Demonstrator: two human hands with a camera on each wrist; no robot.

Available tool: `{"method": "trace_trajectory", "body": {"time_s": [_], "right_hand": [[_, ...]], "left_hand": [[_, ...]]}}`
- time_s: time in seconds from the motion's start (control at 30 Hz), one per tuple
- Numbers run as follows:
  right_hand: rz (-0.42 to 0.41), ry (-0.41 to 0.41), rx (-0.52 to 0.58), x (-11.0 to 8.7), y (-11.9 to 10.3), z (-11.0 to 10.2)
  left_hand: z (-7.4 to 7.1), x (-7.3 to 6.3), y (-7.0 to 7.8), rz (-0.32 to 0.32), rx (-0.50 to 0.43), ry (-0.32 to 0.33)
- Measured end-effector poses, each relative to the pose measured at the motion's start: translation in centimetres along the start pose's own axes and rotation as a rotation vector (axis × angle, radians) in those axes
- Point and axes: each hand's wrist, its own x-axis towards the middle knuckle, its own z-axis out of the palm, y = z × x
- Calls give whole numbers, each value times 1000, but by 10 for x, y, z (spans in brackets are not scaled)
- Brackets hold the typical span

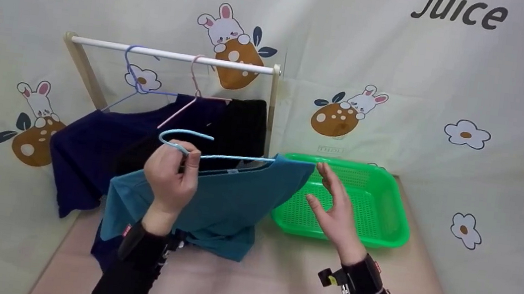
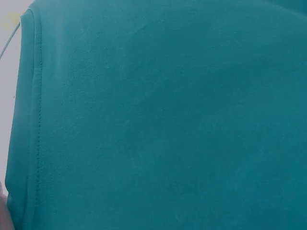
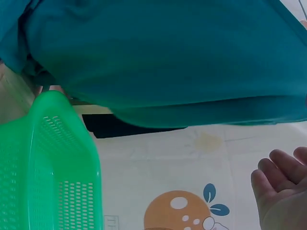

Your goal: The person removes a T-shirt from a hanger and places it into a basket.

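My left hand [image 1: 171, 176] grips a light blue clothes hanger [image 1: 235, 157] at the base of its hook. From the hanger drapes a teal shirt [image 1: 230, 203], tilted, its neckline along the hanger's bar. Teal fabric [image 2: 163, 115] fills most of the left wrist view. My right hand [image 1: 336, 216], fingers extended, is beside the hanger's right end at the shirt's shoulder. In the right wrist view the right hand [image 3: 285, 187] appears at lower right, below the hanging shirt [image 3: 168, 57], with nothing in its palm.
Behind, a wooden rack with a white rod [image 1: 173, 55] carries a purple hanger [image 1: 132, 68] with a navy garment [image 1: 87, 145] and a pink hanger [image 1: 194, 76] with a black garment [image 1: 244, 125]. A green plastic basket [image 1: 402, 224] stands right on the pinkish tabletop [image 1: 284, 289].
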Motion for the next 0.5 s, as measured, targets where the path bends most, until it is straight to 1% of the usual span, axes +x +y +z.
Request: {"method": "trace_trajectory", "body": {"time_s": [0.1,0.17,0.3,0.37,0.5], "right_hand": [[-5,-11,49,-1,-1,1],[15,-30,69,-2,-1,2],[81,-50,42,-7,-1,2],[99,-37,19,-8,1,1],[95,14,-12,-10,2,-3]], "left_hand": [[4,-7,4,2,-11,-46],[7,-12,5,2,-17,-76],[10,-20,5,-5,-29,-130],[11,-24,4,-13,-30,-154],[10,-27,1,-53,-48,-215]]}}
